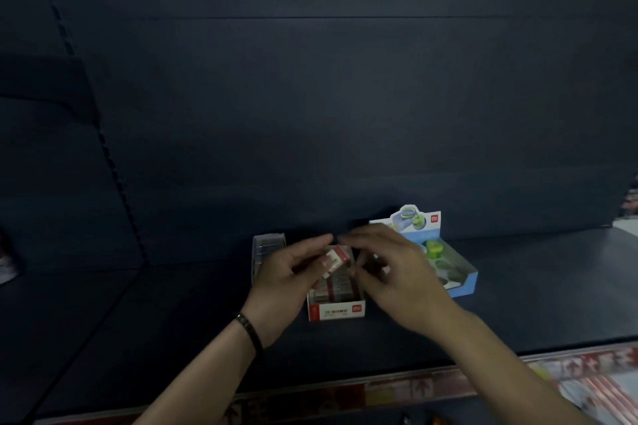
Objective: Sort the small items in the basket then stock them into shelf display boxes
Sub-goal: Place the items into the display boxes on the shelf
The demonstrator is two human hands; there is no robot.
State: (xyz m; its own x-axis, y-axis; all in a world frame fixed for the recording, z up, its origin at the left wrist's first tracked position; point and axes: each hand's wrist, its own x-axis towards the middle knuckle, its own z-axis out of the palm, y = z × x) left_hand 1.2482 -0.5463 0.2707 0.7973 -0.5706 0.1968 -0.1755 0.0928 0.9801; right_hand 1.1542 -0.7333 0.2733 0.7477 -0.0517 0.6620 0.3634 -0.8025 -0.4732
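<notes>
Head view: left hand (297, 274) grips a small red-and-white rectangular pack (336, 259), fingers and thumb curled round its left end. It holds the pack tilted just above the open red-and-white cardboard display box (336, 310), probably to line it up with the row of like packs already standing inside. Right hand (392, 269) is curled over the pack's other end and the box. Blur hides the fingertips, so can't tell if it pinches the pack or only steadies it. The box stands on the dark shelf (518, 286), front label facing the person.

Just beside it on the right is a blue cardboard display box (464, 281) with green round items, so each kind seems to get its own box. A clear plastic box (267, 248) stands to the left, partly behind the left hand. Black wristband (250, 331) on the left wrist.

No basket in view. Judged step: stocking this pack, which needs squaring to the row before it drops in.
</notes>
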